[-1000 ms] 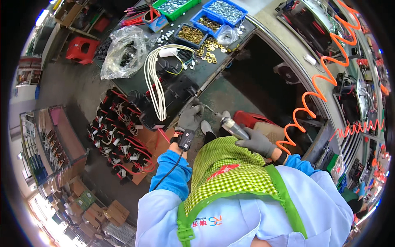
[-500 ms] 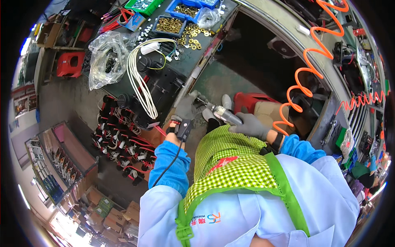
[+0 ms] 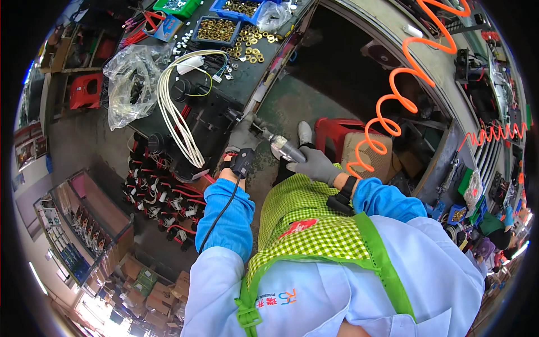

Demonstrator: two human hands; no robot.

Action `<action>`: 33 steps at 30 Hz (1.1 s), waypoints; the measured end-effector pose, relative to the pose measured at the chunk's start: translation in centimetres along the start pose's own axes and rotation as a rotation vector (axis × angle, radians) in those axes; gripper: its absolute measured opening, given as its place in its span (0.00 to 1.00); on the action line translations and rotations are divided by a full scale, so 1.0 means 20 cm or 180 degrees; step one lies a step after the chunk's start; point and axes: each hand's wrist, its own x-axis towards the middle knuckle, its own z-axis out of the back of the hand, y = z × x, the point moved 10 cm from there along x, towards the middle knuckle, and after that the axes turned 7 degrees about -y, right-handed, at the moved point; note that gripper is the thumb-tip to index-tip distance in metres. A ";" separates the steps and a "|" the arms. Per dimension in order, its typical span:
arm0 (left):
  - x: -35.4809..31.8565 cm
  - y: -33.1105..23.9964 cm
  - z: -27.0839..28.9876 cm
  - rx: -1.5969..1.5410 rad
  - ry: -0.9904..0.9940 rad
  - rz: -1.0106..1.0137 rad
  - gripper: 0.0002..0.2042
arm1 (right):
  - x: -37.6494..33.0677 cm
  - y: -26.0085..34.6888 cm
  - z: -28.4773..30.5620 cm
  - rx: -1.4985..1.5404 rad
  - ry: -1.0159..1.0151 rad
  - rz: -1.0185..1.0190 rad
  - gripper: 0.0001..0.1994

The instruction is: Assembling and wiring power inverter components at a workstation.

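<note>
My gloved right hand [image 3: 315, 166] is wrapped round the grey handle of a power screwdriver [image 3: 288, 150]. Its front end points left, toward a black plastic housing [image 3: 211, 128] on the bench edge. Close to that front end, my gloved left hand [image 3: 243, 136] has its fingers bent in at the housing's near side; what they pinch is too small and partly hidden to make out. A bundle of white wires [image 3: 166, 106] arches over the housing. Beside it, a clear plastic bag [image 3: 128, 84] lies on the bench.
Blue trays of brass parts [image 3: 216, 30] and loose brass washers [image 3: 254, 46] lie on the far bench. An orange coiled hose [image 3: 387, 115] hangs at the right. A red stool [image 3: 331, 130] stands below it. Black assemblies with red wires [image 3: 163, 196] stand at the left.
The screwdriver and my right hand have moved left and slightly up, toward the housing. My left hand has shifted up along the housing's edge. The whole view has shifted a little.
</note>
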 end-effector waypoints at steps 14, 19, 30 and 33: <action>0.07 0.04 0.08 -0.0200 0.0072 0.0007 0.12 | 0.00 0.00 -0.05 0.0188 -0.0060 -0.0087 0.28; 0.02 0.05 -0.05 -0.0676 0.1209 0.0587 0.08 | 0.04 0.00 -0.04 0.0055 -0.0104 0.0090 0.27; 0.04 0.09 0.15 -0.1336 0.0924 0.0265 0.20 | 0.08 0.00 -0.07 -0.0008 -0.0109 0.0187 0.25; -0.01 0.08 0.08 -0.1376 0.1331 0.0395 0.20 | 0.08 0.00 -0.08 -0.0101 -0.0159 0.0208 0.25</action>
